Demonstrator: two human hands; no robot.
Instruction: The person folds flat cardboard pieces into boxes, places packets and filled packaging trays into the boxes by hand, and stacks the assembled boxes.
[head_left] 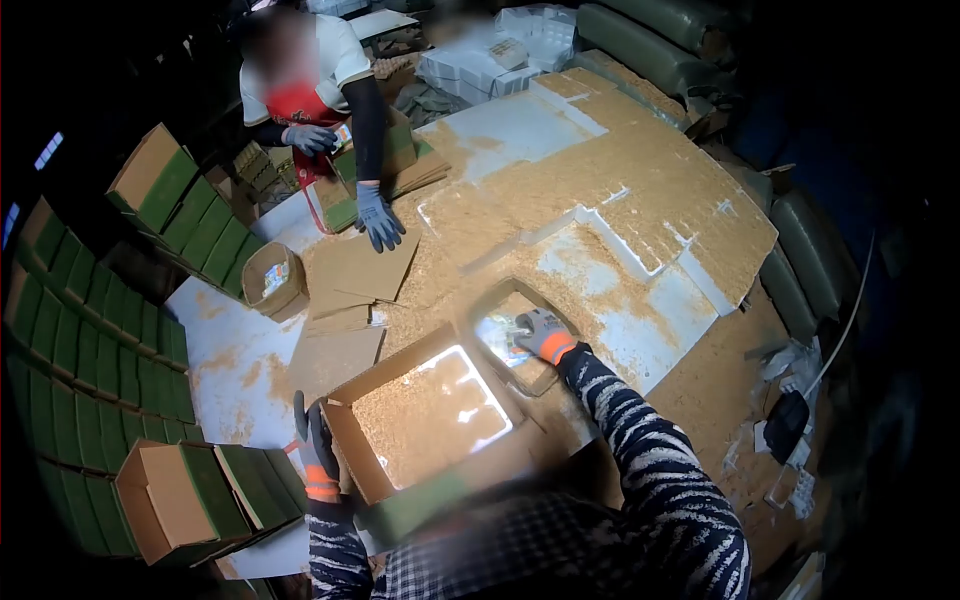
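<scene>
My left hand [316,445], in a grey glove with an orange cuff, rests against the left side of an open cardboard box [375,465]. Inside the box lies sawdust-like material [420,415] with a white edge around it. My right hand [545,335], gloved the same way, reaches into a small container [555,378] to the right of the box. Its fingers are bent over small printed packets [498,338]; whether it grips one is too small to tell.
A co-worker [310,90] in grey gloves stands across the table beside green-and-brown boxes. Flat cardboard sheets [345,270] and a round tub of packets [275,280] lie ahead. Green boxes [100,340] are stacked at left. Sawdust [640,150] covers much of the right side.
</scene>
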